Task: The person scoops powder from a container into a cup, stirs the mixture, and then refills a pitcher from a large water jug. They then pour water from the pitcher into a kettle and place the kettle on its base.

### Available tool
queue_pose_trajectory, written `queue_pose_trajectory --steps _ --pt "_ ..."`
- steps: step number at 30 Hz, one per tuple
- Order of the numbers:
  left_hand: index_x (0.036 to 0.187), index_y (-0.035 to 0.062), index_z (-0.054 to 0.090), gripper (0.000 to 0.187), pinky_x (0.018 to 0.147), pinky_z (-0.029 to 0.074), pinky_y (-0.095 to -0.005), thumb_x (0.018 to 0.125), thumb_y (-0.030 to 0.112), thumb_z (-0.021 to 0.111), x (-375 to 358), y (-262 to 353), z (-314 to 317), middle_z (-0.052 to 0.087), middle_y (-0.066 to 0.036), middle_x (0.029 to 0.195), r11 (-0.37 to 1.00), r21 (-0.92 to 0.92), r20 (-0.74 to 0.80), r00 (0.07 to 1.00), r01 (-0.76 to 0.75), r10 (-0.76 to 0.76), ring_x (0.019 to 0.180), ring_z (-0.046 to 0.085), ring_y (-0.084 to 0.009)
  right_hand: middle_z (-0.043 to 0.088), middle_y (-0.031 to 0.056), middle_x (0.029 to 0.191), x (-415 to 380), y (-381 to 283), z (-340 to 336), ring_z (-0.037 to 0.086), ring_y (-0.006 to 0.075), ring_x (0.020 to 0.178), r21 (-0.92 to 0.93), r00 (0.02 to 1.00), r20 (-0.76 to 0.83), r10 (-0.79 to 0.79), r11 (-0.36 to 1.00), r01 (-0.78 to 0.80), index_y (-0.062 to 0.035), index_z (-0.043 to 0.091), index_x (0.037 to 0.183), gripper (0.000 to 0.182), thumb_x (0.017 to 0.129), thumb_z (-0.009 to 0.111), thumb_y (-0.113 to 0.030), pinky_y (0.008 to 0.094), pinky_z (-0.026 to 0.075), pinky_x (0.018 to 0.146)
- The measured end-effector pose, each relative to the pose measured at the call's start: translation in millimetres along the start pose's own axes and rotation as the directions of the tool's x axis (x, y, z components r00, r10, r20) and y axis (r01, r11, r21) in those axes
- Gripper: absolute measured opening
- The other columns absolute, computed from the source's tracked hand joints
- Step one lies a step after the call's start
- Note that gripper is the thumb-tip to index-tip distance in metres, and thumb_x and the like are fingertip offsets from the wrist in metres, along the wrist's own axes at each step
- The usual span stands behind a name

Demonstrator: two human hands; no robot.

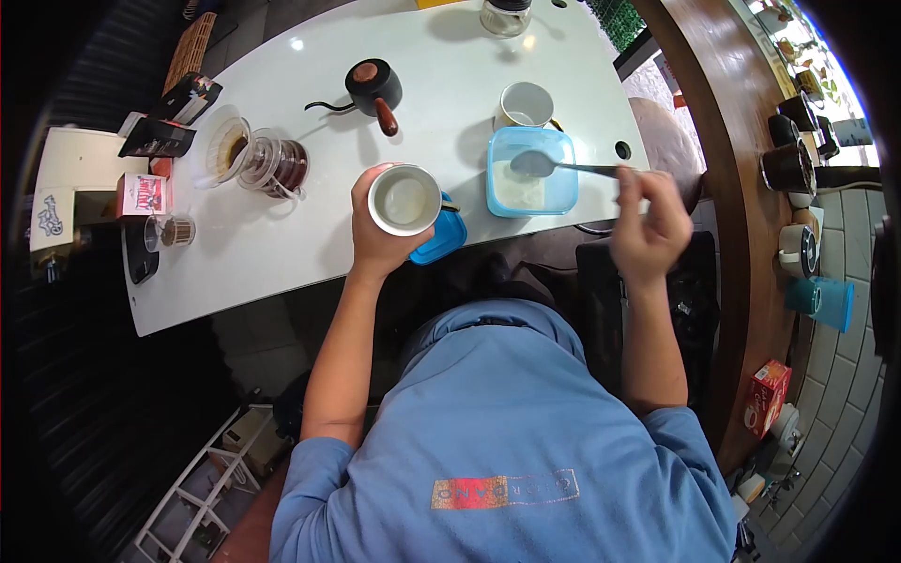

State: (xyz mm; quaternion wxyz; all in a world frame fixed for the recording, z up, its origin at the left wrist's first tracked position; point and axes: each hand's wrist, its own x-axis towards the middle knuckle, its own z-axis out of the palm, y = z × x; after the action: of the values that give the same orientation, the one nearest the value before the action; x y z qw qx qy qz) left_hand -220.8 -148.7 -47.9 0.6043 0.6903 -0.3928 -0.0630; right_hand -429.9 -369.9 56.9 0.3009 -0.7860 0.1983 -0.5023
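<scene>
My left hand (372, 239) is wrapped round a white cup (404, 200), tilted so its inside faces me; something pale lies at its bottom. With closed fingers my right hand (649, 225) grips a spoon (587, 169) by the handle end. The spoon's bowl is over the blue plastic container (495, 178), which has white granular or powdery contents (522, 195). Behind the container stands a second white cup (526, 103). A blue lid (441, 242) lies at the table edge, partly hidden behind my left hand and its cup.
On the white table (441, 84) stand a black gooseneck kettle (373, 86), a glass coffee server (278, 167) with a dripper (223, 150), and a glass jar (507, 17). A small glass of brown grounds (176, 231) is at the left. A wooden counter (713, 141) runs along the right.
</scene>
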Motion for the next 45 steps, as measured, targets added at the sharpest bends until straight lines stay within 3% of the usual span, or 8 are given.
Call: queue_pose_trajectory --steps 3,9,15,21,23,29,36,45 --pt "0.134 0.0073 0.034 0.092 0.098 0.048 -0.0372 0.058 0.005 0.087 -0.2 7.3 4.0 0.055 -0.012 0.125 0.973 -0.098 -0.087 0.973 0.207 -0.215 0.115 0.057 -0.0249 0.064 0.0095 0.07 -2.2 -1.1 16.1 0.057 0.0201 0.062 -0.125 0.983 0.167 -0.082 0.987 0.104 0.0017 0.068 0.081 0.006 0.078 0.072 0.004 0.0296 0.045 0.062" --pt "0.135 0.005 0.03 0.089 0.096 0.051 -0.0372 0.063 -0.001 0.083 6.7 11.2 -1.4 0.053 -0.016 0.127 0.997 0.068 0.064 0.998 -0.026 0.022 0.113 0.058 -0.0235 0.054 0.0011 0.06 -5.4 6.1 30.8 0.047 0.0194 0.06 -0.155 0.951 0.302 -0.073 0.98 0.124 -0.0059 0.068 0.076 0.007 0.08 0.073 -0.008 0.0334 0.034 0.061" --pt "0.135 0.0048 0.03 0.089 0.098 0.05 -0.037 0.063 -0.002 0.083 6.4 10.2 0.4 0.053 -0.016 0.128 0.994 0.102 0.048 0.999 -0.03 0.025 0.115 0.058 -0.0234 0.053 0.0035 0.061 -2.9 7.0 31.8 0.046 0.0203 0.059 -0.13 0.943 0.333 0.012 0.991 0.033 -0.0032 0.067 0.074 0.01 0.08 0.073 -0.008 0.0338 0.035 0.06" --pt "0.134 0.0033 0.031 0.087 0.091 0.053 -0.0334 0.065 -0.004 0.082 4.2 9.7 -2.0 0.054 -0.014 0.122 0.995 0.058 0.011 0.997 0.082 -0.083 0.109 0.06 -0.0204 0.046 0.0004 0.056 -8.3 20.0 29.9 0.041 0.0102 0.054 -0.03 0.954 0.121 0.276 0.961 -0.274 0.0018 0.066 0.076 0.016 0.085 0.072 -0.01 0.0267 0.033 0.051" --pt "0.135 0.0031 0.03 0.087 0.089 0.054 -0.0327 0.065 -0.004 0.082 5.6 10.8 -3.7 0.054 -0.013 0.12 0.994 0.072 0.011 0.997 0.077 -0.078 0.108 0.06 -0.0198 0.043 -0.0042 0.057 -9.3 24.4 27.3 0.037 0.0041 0.055 0.1 0.881 0.038 0.471 0.876 -0.473 0.003 0.066 0.077 0.021 0.088 0.071 -0.013 0.0231 0.029 0.05" --pt "0.136 0.0029 0.03 0.087 0.088 0.055 -0.0317 0.065 -0.003 0.082 7.1 10.2 -2.9 0.054 -0.012 0.118 0.991 0.117 0.023 0.998 0.06 -0.063 0.106 0.06 -0.0189 0.047 -0.0072 0.06 0.1 24.9 17.1 0.038 0.0019 0.056 0.109 0.866 -0.036 0.499 0.863 -0.493 0.003 0.067 0.078 0.022 0.091 0.069 -0.015 0.0215 0.029 0.051" --pt "0.132 0.0043 0.042 0.084 0.093 0.05 -0.0335 0.06 0.005 0.084 9.4 21.6 5.1 0.057 -0.009 0.119 0.987 0.012 0.014 0.987 0.159 -0.159 0.109 0.061 -0.0212 0.061 -0.0017 0.07 12.4 22.2 5.9 0.049 0.0029 0.064 0.186 0.828 -0.126 0.546 0.833 -0.521 0.0037 0.068 0.081 0.022 0.092 0.067 -0.016 0.0197 0.036 0.057" --pt "0.13 0.0058 0.045 0.082 0.094 0.049 -0.0332 0.059 0.005 0.084 9.3 22.8 5.8 0.058 -0.01 0.119 0.989 0.073 0.011 0.991 0.129 -0.13 0.109 0.061 -0.0215 0.065 0.0006 0.073 25.5 22.9 1.4 0.054 0.0039 0.065 0.316 0.82 -0.202 0.535 0.828 -0.462 0.0035 0.069 0.082 0.022 0.093 0.067 -0.016 0.0191 0.041 0.06"
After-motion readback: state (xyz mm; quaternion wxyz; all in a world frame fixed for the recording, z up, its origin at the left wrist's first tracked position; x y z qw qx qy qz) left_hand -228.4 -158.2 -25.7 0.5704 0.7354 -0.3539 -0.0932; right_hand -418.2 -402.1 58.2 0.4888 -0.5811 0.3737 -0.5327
